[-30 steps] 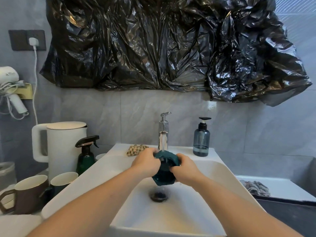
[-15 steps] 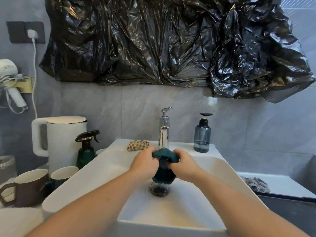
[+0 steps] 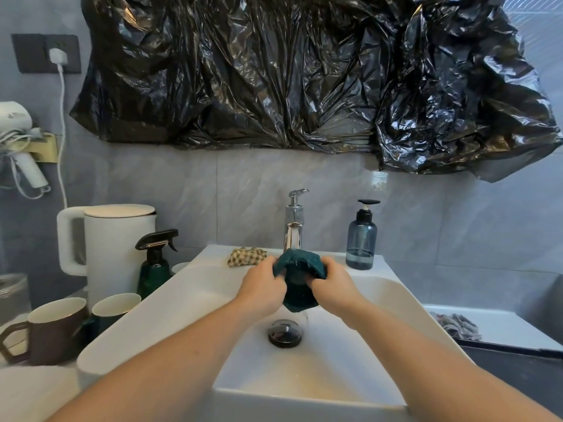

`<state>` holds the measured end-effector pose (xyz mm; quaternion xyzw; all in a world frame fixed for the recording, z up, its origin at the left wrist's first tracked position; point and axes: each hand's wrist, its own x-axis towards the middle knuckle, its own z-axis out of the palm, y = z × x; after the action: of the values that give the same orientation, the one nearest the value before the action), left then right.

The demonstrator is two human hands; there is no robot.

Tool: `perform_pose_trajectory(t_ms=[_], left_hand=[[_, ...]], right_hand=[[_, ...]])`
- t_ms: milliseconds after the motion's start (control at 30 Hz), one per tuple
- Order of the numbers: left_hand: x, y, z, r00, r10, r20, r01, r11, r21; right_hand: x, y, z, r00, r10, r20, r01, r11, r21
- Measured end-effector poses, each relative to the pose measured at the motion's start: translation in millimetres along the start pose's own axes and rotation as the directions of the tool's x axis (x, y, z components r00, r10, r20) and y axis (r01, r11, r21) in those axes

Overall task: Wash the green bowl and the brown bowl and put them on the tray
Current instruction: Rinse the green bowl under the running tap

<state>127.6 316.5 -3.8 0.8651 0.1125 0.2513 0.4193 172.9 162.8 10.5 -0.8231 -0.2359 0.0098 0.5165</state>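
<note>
Both my hands are over the white sink, just below the chrome faucet. My left hand and my right hand each grip a side of a wet dark teal cloth, bunched between them above the drain. On the counter to the left stand the brown bowl, mug-shaped with a handle, and beside it the green bowl, both upright. Neither hand touches them.
A white kettle and a green spray bottle stand behind the bowls. On the sink's back ledge lie a checked cloth and a blue soap dispenser. A white tray with a crumpled grey rag is at the right.
My hands have stayed under the faucet, working the teal cloth. The cloth is now spread wider across its top between my fingers.
</note>
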Motion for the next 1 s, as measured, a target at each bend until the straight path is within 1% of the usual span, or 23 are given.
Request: perform_pose_trajectory(t_ms=[67, 133, 200, 400, 500, 633, 800, 933, 1000], left_hand=[[0, 0, -3, 0.998, 0.0, -0.063, 0.004, 0.998, 0.061], [1, -2, -6, 0.994, 0.007, -0.11, 0.006, 0.993, 0.121], [0, -2, -8, 0.995, 0.008, -0.103, 0.006, 0.991, 0.135], [-5, 2, -8, 0.999, 0.04, 0.035, -0.04, 0.999, -0.011], [-7, 5, -9, 0.992, 0.019, 0.121, -0.004, 0.992, -0.124], [-10, 8, -12, 0.994, 0.013, 0.11, 0.009, 0.98, -0.198], [-5, 1, -9, 0.998, -0.005, 0.065, 0.011, 0.995, -0.098], [-6, 1, -7, 0.998, -0.024, 0.053, 0.027, 0.998, -0.061], [-7, 2, -7, 0.998, -0.033, 0.047, 0.036, 0.997, -0.062]], right_hand=[[0, 0, 2, 0.999, 0.003, 0.045, -0.003, 1.0, 0.004], [-1, -1, 2, 0.996, -0.001, 0.085, 0.005, 0.999, -0.041], [-2, -1, 0, 0.994, 0.024, 0.103, -0.021, 0.999, -0.028], [2, 2, -2, 0.983, 0.162, 0.084, -0.172, 0.976, 0.131], [2, 1, -2, 0.961, 0.243, 0.128, -0.268, 0.932, 0.242], [0, -1, 0, 0.949, 0.265, 0.17, -0.306, 0.906, 0.292], [-3, -4, 2, 0.919, 0.287, 0.27, -0.348, 0.913, 0.214], [-3, -2, 0, 0.927, 0.296, 0.231, -0.32, 0.945, 0.072], [-4, -1, 0, 0.931, 0.294, 0.215, -0.309, 0.95, 0.043]])
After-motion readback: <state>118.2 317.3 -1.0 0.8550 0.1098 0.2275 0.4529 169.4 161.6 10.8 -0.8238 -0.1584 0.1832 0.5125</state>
